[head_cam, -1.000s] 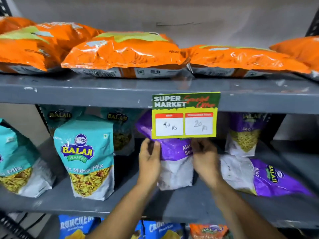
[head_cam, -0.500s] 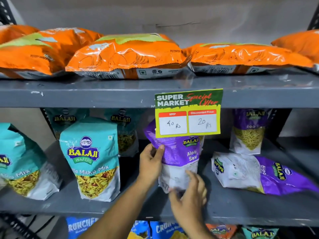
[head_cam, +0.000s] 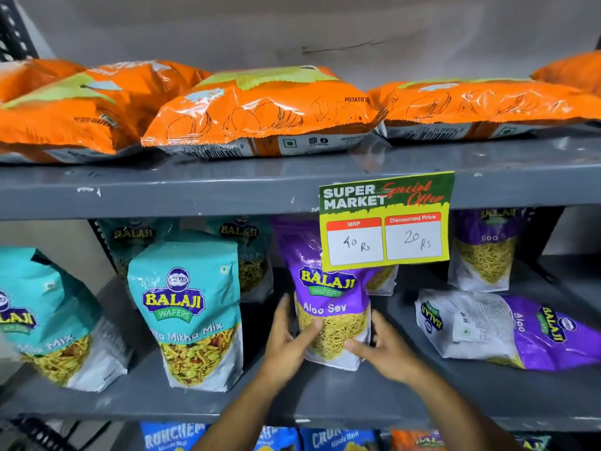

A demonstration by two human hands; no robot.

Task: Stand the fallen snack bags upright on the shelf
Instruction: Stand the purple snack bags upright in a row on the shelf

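Observation:
A purple Aloo Sev bag [head_cam: 328, 307] stands upright on the middle shelf [head_cam: 325, 395], its front facing me. My left hand [head_cam: 289, 340] grips its lower left side, thumb on the front. My right hand [head_cam: 383, 346] holds its lower right edge. To the right, another purple Aloo Sev bag [head_cam: 507, 327] lies flat on its front, top pointing right. Behind it a purple bag [head_cam: 484, 249] stands upright. Teal Mitha Mix bags [head_cam: 192, 307] stand at the left.
A green and yellow price tag [head_cam: 385, 219] hangs from the upper shelf edge, covering the held bag's top. Orange wafer bags [head_cam: 260, 109] lie flat on the upper shelf. Blue and orange bags [head_cam: 331, 437] show on the shelf below.
The purple bag was turned from back-facing to front-facing and now stands upright. My right hand moved from below its bottom edge up to its lower right side.

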